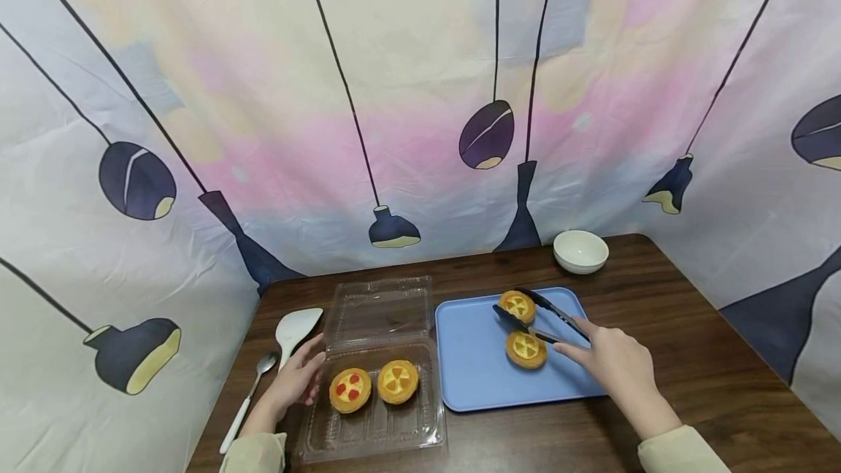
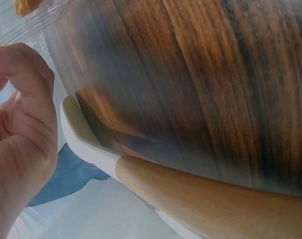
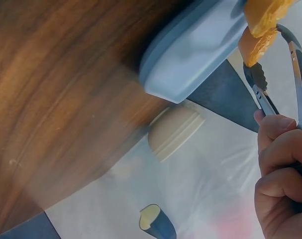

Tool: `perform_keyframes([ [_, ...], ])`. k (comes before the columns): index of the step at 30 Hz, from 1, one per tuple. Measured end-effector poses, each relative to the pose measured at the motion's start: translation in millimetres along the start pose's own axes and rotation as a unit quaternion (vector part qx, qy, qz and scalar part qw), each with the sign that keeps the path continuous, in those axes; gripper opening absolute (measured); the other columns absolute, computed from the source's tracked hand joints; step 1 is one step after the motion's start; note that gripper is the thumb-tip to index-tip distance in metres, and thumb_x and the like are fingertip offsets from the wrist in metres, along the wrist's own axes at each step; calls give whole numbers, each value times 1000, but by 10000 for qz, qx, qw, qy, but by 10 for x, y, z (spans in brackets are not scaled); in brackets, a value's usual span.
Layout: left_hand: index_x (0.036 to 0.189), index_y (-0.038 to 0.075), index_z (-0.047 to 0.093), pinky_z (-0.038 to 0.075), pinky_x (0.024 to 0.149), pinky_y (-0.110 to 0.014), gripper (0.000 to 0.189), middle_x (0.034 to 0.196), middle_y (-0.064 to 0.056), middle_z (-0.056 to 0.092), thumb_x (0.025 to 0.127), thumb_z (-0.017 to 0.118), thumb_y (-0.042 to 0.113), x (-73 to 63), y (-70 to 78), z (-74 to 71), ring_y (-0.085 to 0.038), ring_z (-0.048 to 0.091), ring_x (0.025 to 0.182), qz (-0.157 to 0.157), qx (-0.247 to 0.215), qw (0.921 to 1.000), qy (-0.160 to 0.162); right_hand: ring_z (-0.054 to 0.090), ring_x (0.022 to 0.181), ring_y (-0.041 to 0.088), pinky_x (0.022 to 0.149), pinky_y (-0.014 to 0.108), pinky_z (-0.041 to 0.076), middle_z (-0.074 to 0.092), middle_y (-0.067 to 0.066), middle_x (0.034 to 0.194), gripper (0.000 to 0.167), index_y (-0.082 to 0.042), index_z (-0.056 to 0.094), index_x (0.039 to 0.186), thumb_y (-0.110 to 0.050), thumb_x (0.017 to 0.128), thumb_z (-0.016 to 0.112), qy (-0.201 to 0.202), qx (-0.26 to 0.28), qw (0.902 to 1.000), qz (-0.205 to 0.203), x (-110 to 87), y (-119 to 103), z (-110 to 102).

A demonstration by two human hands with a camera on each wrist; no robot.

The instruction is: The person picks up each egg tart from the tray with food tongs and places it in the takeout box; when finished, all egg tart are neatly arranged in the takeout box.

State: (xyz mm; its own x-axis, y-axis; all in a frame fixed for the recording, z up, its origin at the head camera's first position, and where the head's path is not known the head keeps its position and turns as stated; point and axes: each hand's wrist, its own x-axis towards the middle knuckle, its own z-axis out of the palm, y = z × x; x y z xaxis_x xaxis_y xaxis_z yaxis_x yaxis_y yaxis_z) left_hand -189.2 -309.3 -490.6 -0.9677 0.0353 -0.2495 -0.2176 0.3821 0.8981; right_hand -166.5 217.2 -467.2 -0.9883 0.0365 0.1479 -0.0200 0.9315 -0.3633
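Note:
My right hand (image 1: 620, 361) grips black-and-silver tongs (image 1: 549, 336) over the blue tray (image 1: 469, 378). The tong tips stand on either side of the far egg tart (image 1: 517, 306), which has a yellow patterned top. A similar tart (image 1: 525, 350) lies just nearer on the tray. In the right wrist view the tongs (image 3: 300, 84) reach up to the tarts. My left hand (image 1: 296, 378), fingers loosely bent, is at the left edge of the clear plastic box (image 1: 377, 440). Inside the box sit a tart with red pieces (image 1: 350, 390) and a yellow-topped tart (image 1: 397, 382).
The box's clear lid (image 1: 381, 312) lies folded back behind it. Left of the box are a white rice paddle (image 1: 296, 325) and a spoon with a white handle (image 1: 236, 422). A white bowl (image 1: 581, 251) stands at the back right, near the patterned curtain (image 1: 420, 130).

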Motion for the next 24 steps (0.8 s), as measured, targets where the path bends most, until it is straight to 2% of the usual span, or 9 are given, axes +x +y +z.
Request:
perform_keyframes([
  [9, 151, 15, 25, 44, 44, -30, 52, 67, -7, 45, 104, 45, 24, 0, 1, -5, -17, 43, 50, -26, -68, 10000, -41, 40, 46, 17, 35, 33, 29, 47, -2, 53, 70, -14, 64, 127, -64, 77, 68, 215, 4, 9996, -171, -8, -116, -64],
  [19, 151, 13, 25, 44, 44, -30, 52, 67, -7, 45, 104, 45, 23, 3, -1, -4, -17, 43, 49, 17, -28, 10000, -59, 40, 46, 17, 35, 33, 29, 46, -2, 52, 72, -16, 65, 127, -67, 76, 67, 270, 34, 9995, -179, -110, -252, -132],
  [24, 151, 14, 25, 45, 44, -30, 52, 67, -7, 45, 104, 45, 23, -1, 10, -11, -17, 44, 49, 6, 3, 10000, -58, 37, 44, 15, 34, 31, 27, 42, -4, 49, 71, -17, 65, 127, -67, 76, 67, 383, 33, 9988, -318, -141, -278, -136],
])
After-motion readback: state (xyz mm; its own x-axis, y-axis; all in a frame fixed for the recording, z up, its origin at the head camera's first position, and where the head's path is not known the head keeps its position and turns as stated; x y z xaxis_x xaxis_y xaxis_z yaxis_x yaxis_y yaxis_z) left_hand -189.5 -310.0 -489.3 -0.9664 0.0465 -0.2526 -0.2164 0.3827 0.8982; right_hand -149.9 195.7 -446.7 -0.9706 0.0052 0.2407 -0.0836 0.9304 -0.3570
